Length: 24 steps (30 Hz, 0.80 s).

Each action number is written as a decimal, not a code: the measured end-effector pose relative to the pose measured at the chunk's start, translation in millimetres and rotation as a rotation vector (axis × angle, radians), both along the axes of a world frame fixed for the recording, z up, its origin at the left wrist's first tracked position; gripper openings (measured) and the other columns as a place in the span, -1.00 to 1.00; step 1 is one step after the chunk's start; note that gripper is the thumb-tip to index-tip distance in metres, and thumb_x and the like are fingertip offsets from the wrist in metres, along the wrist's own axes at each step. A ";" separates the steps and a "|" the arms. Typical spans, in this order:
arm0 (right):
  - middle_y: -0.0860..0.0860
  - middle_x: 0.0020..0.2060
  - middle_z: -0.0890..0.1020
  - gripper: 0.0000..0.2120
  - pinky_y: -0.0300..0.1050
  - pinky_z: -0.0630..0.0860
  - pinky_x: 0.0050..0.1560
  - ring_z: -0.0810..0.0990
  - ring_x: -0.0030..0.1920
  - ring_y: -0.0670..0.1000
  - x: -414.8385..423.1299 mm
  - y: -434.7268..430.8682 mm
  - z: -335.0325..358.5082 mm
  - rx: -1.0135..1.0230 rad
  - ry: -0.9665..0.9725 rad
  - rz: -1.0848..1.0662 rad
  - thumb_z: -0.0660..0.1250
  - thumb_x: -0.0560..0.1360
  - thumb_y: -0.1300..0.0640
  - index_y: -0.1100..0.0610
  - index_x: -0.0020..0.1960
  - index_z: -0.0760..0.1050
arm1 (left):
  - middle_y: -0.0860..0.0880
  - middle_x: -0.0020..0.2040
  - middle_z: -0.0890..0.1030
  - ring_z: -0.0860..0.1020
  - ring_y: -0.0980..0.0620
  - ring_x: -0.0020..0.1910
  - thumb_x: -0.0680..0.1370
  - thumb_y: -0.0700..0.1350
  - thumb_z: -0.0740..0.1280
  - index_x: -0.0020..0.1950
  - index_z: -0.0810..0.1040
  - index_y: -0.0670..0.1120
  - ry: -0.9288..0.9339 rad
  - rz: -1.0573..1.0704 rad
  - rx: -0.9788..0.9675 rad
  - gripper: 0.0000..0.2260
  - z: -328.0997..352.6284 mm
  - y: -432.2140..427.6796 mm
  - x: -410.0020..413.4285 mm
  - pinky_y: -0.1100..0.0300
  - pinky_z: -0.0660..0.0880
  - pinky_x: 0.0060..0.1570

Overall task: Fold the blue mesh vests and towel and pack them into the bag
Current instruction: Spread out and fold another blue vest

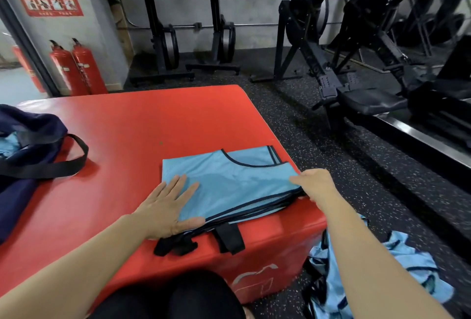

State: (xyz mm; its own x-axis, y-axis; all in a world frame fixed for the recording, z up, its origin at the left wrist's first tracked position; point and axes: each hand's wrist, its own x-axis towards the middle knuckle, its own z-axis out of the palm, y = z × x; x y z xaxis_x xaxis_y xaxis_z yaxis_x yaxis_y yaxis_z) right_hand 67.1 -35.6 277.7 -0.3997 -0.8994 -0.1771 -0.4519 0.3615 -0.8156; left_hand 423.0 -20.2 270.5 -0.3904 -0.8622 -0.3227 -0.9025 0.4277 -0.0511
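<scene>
A stack of folded light-blue mesh vests (237,178) with dark trim lies on the near right corner of a red padded box (142,125). My left hand (168,206) rests flat, fingers spread, on the stack's near left part. My right hand (316,185) pinches the stack's right edge at the box corner. A dark navy bag (28,145) with black straps sits at the left edge of the box, with blue fabric showing inside. More blue vests (397,267) lie in a loose heap on the floor at the lower right.
Black straps (198,241) hang over the box's front edge. Rowing machines (356,64) and other black gym equipment stand behind and to the right on speckled rubber flooring. Two red fire extinguishers (76,69) stand by the wall at the left.
</scene>
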 end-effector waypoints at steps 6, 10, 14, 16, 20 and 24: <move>0.05 -0.35 0.66 -0.77 -0.12 0.54 -0.15 0.66 -0.39 0.01 2.9 12.8 7.3 0.129 0.245 0.014 0.45 0.39 -0.01 0.15 -0.26 0.56 | -0.03 0.57 -0.37 -0.41 -0.09 0.52 0.07 0.68 -0.41 0.49 -0.46 0.20 -0.102 -0.003 0.024 0.08 6.0 -2.0 -2.0 -0.11 -0.37 0.48; 0.04 -0.28 0.66 -0.75 -0.16 0.45 -0.19 0.66 -0.23 0.08 5.1 15.6 18.5 0.209 0.368 -0.007 0.42 0.37 -0.07 0.12 -0.23 0.57 | -0.03 0.56 -0.38 -0.39 -0.08 0.53 0.06 0.71 -0.30 0.52 -0.40 0.21 -0.105 -0.010 0.049 0.12 17.3 -6.0 -3.3 -0.14 -0.36 0.48; 0.10 -0.03 0.61 -0.69 -0.06 0.45 -0.04 0.55 0.01 0.15 22.3 14.4 27.4 0.050 0.746 -0.028 0.32 0.47 -0.14 0.10 0.00 0.52 | -0.07 0.58 -0.33 -0.33 -0.04 0.55 0.06 0.71 -0.30 0.58 -0.31 0.07 0.038 0.053 -0.002 0.22 28.6 -20.8 -17.3 -0.06 -0.32 0.51; 0.11 0.13 0.57 -0.58 0.00 0.41 0.10 0.47 0.18 0.15 46.1 11.8 29.6 -0.123 0.943 0.083 0.25 0.52 -0.18 0.11 0.21 0.47 | -0.07 0.58 -0.32 -0.33 -0.03 0.55 0.12 0.69 -0.23 0.59 -0.31 -0.01 0.078 0.059 -0.031 0.21 28.9 -26.7 -31.9 -0.06 -0.29 0.52; 0.11 0.57 0.10 -0.07 0.19 -0.19 0.50 -0.06 0.57 0.08 86.3 5.6 14.1 -0.057 1.024 0.600 -0.36 0.40 -0.50 0.02 0.58 0.01 | 0.04 0.58 -0.34 -0.37 -0.01 0.54 0.19 0.65 -0.12 0.59 -0.32 0.01 0.074 0.021 -0.045 0.15 19.5 -35.8 -59.7 -0.14 -0.29 0.51; 0.06 0.58 -0.21 0.19 0.28 -0.33 0.47 -0.32 0.55 0.07 69.2 8.5 -17.4 0.095 0.940 0.584 -0.72 0.03 -0.53 -0.11 0.58 -0.25 | 0.10 0.58 -0.31 -0.34 -0.01 0.55 0.24 0.63 -0.19 0.58 -0.32 0.07 0.103 0.055 -0.047 0.06 13.1 -58.5 -74.7 -0.23 -0.29 0.48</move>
State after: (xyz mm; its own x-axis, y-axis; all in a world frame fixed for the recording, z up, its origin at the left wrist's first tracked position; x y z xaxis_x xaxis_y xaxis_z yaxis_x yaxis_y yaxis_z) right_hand 136.3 -27.2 260.3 0.0699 -0.9921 -0.1040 -0.9970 -0.0661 -0.0394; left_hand 348.3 -78.8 283.7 -0.3711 -0.8966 -0.2417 -0.9260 0.3768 0.0240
